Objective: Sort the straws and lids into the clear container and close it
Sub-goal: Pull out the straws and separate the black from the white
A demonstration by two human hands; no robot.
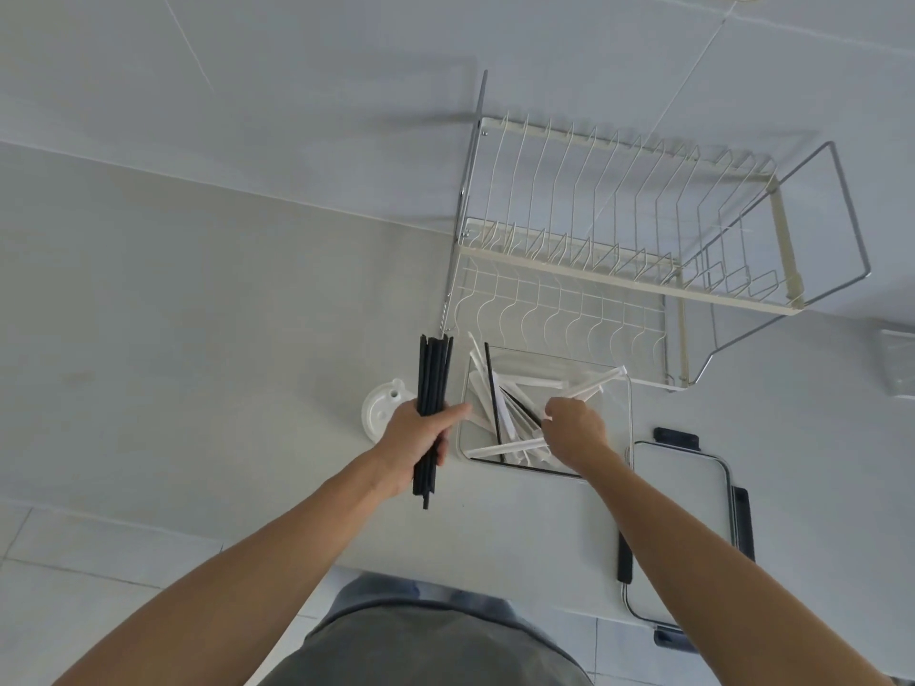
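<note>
My left hand (421, 440) grips a bundle of several black straws (433, 383), held upright just left of the clear container (625, 423). The container stands open on the white counter and holds several white wrapped straws (586, 383) and a few black ones (492, 388), lying crossed. My right hand (574, 428) reaches into the container from the front with its fingers curled among the straws; what they pinch is hidden. A round white lid (379, 413) lies on the counter behind my left hand. The container's clear lid with black clips (681, 512) lies to the right.
A white and chrome wire dish rack (619, 240) stands right behind the container against the tiled wall. A small clear object (898, 361) sits at the far right edge. The counter's front edge runs just under my forearms.
</note>
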